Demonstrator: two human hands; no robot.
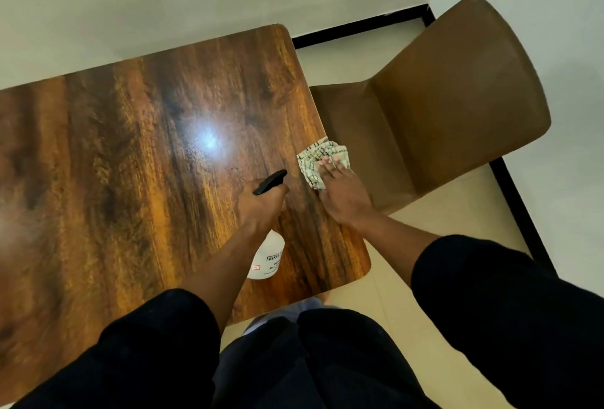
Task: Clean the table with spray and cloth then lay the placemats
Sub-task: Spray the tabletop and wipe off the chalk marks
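A glossy dark wooden table [130, 153] fills the left half of the head view. My left hand [261, 204] grips the neck of a white spray bottle [268, 260] with a black trigger head, its nozzle aimed at the table's middle. Fine droplets sit near a bright light glare on the wood. My right hand [343, 194] lies flat on a crumpled white cloth [315, 157] with dark check lines, pressed at the table's right edge. No placemats are in view.
A brown padded chair [451, 108] stands close against the table's right side. Cream floor tiles [457, 212] with a black skirting line lie beyond it. White walls run behind the table and at the right.
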